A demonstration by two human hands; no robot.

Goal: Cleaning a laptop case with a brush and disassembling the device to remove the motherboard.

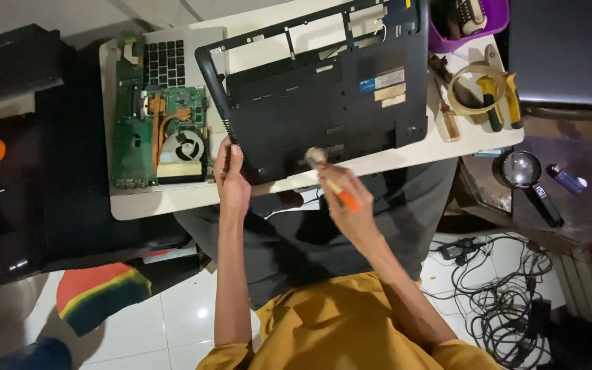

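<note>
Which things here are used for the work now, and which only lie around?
In use:
- left hand gripping the black laptop shell
- right hand holding a small brush with orange handle against the shell

Lying about:
- green circuit board with fan
- tape roll
- magnifying glass
- blue lighter
- purple tray
- cables on the floor

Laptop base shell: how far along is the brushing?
Done: motherboard already lies out beside the laptop base shell. In hand: left hand steadies the shell's edge; right hand holds an orange-handled brush to it. Left: cannot tell how much is brushed.
</note>
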